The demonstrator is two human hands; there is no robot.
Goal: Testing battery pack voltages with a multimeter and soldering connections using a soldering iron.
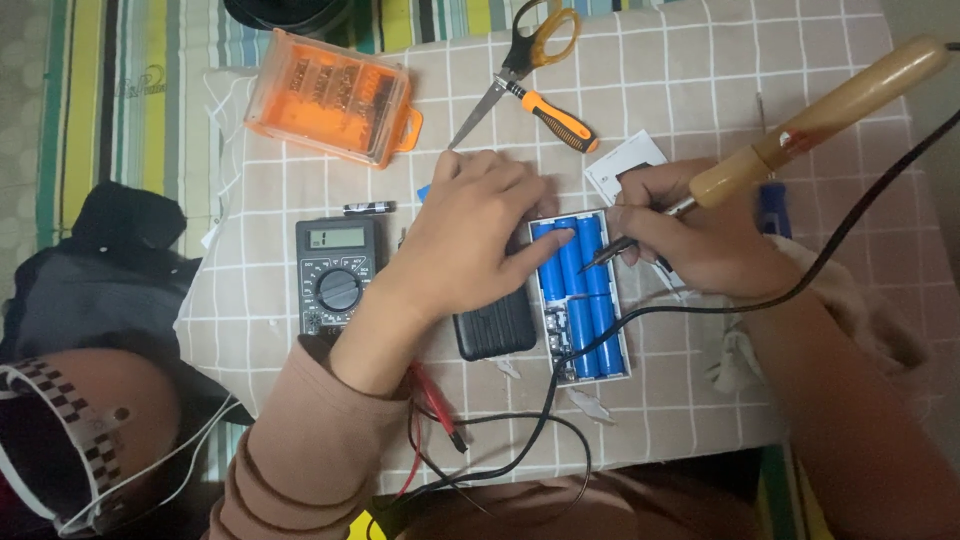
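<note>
An opened white power bank tray [622, 352] holds several blue cylindrical battery cells [585, 300] and a small circuit board at its near end. My left hand [470, 235] rests on the upper left of the cells, one finger pressing a cell. My right hand [690, 240] grips a soldering iron with a wooden handle [820, 115]; its dark tip [605, 255] touches the upper cells. The black power bank cover [495, 325] lies beside the tray, partly under my left hand.
A black digital multimeter [338, 272] lies left, its red and black leads [435, 405] trailing toward me. An orange bit case [330, 97], scissors [520, 60] and an orange-handled screwdriver [555, 118] lie at the back. The iron's black cord [850, 240] crosses the checked cloth.
</note>
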